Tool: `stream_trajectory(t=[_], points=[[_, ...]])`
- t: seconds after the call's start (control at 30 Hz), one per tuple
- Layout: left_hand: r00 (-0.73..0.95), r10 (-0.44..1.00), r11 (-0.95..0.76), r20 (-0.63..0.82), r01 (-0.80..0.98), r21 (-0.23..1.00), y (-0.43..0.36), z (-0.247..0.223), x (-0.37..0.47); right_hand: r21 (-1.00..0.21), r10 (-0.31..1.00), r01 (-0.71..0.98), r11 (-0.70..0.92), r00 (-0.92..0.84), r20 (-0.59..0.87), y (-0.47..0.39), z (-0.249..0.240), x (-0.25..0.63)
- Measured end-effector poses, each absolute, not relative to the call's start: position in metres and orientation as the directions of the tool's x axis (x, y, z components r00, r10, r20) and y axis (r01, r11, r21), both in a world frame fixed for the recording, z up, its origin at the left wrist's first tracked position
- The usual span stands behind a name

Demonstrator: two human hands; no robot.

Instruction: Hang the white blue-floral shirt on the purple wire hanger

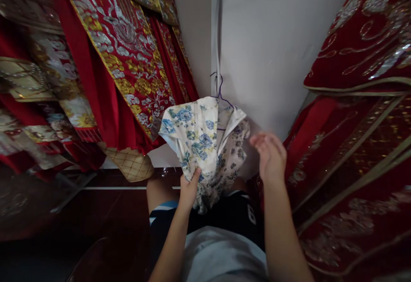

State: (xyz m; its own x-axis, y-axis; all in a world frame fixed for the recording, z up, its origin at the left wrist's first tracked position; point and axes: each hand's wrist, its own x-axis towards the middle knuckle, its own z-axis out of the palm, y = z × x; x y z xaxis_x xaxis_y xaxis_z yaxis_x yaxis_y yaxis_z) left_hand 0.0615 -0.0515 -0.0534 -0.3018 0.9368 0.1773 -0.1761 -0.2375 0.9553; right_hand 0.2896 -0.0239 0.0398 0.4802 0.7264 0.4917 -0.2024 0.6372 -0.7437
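Observation:
A cream dress-like garment with blue flowers (pixel 202 138) hangs in front of me on a thin purple hanger (pixel 221 85), its front open on the right side. The right part carries smaller, darker flowers; whether it is a second garment I cannot tell. My left hand (pixel 190 186) grips the lower left of the cloth, thumb on top. To the right of the garment my right hand (pixel 269 153) is raised and apart from it, slightly blurred, with loosely bent fingers and nothing seen in them. The garment's lower end bunches above my lap.
Red robes with gold and silver embroidery (pixel 125 46) hang at the left, and more red embroidered cloth (pixel 362 145) fills the right side. A pale wall (pixel 263 37) with a vertical strip stands behind the hanger. Dark floor (pixel 105 213) shows at lower left.

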Motion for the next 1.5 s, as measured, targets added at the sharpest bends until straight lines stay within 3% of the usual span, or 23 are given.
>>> stream_trajectory(t=[0.03,0.1,0.2,0.37,0.57,0.83,0.9,1.0,1.1,1.2,1.3,1.33,1.4,1.5], points=[[-0.295,0.942,-0.219,0.161,-0.175,0.96,-0.053,-0.054,0.065,-0.807,0.803,-0.239,0.54,0.432,0.41,-0.034,0.024,0.283],[-0.273,0.953,-0.183,0.132,-0.173,0.968,-0.056,-0.052,0.073,-0.944,0.954,-0.177,0.279,0.162,0.251,-0.042,-0.004,0.269],[-0.244,0.961,-0.172,0.127,-0.171,0.97,-0.061,-0.048,0.081,-0.99,0.985,-0.021,0.142,-0.097,0.143,-0.036,-0.027,0.25],[-0.229,0.965,-0.175,0.125,-0.214,0.961,-0.064,-0.047,0.082,-0.983,0.982,-0.07,0.17,-0.068,0.175,-0.025,-0.03,0.234],[-0.212,0.977,-0.07,-0.012,-0.376,0.924,-0.063,-0.05,0.082,-0.959,0.959,-0.014,0.285,0.015,0.284,-0.026,-0.022,0.237],[-0.176,0.984,-0.053,-0.025,-0.428,0.902,-0.065,-0.046,0.085,-0.957,0.958,-0.044,0.285,-0.013,0.286,-0.03,-0.014,0.232],[-0.166,0.986,-0.056,-0.015,-0.41,0.91,-0.064,-0.046,0.084,-0.955,0.962,-0.118,0.273,0.024,0.272,-0.032,-0.011,0.232],[-0.208,0.977,-0.12,0.054,-0.321,0.939,-0.056,-0.046,0.076,-0.901,0.99,-0.411,0.138,0.046,0.131,-0.037,-0.005,0.233],[-0.297,0.944,-0.208,0.141,-0.208,0.956,-0.044,-0.05,0.066,-0.793,0.998,-0.608,-0.03,-0.06,0.008,-0.042,0.0,0.232],[-0.429,0.862,-0.341,0.268,-0.1,0.935,-0.04,-0.055,0.06,-0.786,0.993,-0.612,-0.085,-0.115,-0.018,-0.046,0.003,0.226],[-0.612,0.557,-0.521,0.561,0.269,0.81,-0.048,-0.053,0.066,-0.864,0.997,-0.503,-0.021,-0.073,0.017,-0.049,0.005,0.219],[-0.571,0.476,-0.546,0.669,0.405,0.734,-0.05,-0.049,0.07,-0.897,0.998,-0.442,0.011,-0.046,0.035,-0.049,0.006,0.218],[-0.355,0.474,-0.594,0.806,0.547,0.59,-0.052,-0.039,0.082,-0.944,0.996,-0.322,0.075,-0.013,0.084,-0.051,0.006,0.216],[-0.074,0.61,-0.666,0.789,0.492,0.561,-0.044,-0.024,0.1,-0.959,0.984,-0.226,0.172,-0.008,0.179,-0.052,0.006,0.216]])
